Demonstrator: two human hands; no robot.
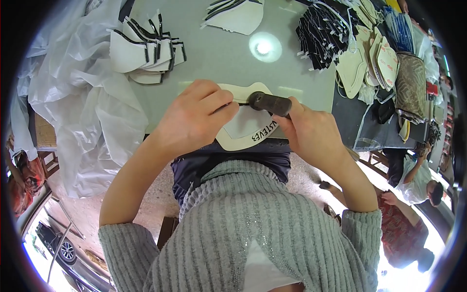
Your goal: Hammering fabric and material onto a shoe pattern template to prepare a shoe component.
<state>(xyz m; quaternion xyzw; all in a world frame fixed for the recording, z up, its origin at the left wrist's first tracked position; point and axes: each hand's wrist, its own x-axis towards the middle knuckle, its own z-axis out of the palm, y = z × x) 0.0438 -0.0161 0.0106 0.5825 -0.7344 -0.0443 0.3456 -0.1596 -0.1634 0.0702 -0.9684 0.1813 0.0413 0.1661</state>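
A cream shoe-upper piece (237,141) with black lettering and a pale inner panel lies at the table's near edge. My left hand (194,117) is closed at its left side, fingers curled and pinching near a dark edge; the fingertips are partly hidden. In my right hand (314,129) is a hammer (275,104) with a dark, rounded head, gripped with thumb and fingers. Its round face is over the upper part of the piece; I cannot tell whether it touches. The hammer's handle is mostly hidden by the hand.
White pieces with black edging (146,51) are stacked at the far left, and more white pieces (238,17) at the back. Black pieces (323,36) are heaped at the far right, beside cream pieces (352,68). Clear plastic sheeting (92,107) drapes over the left side.
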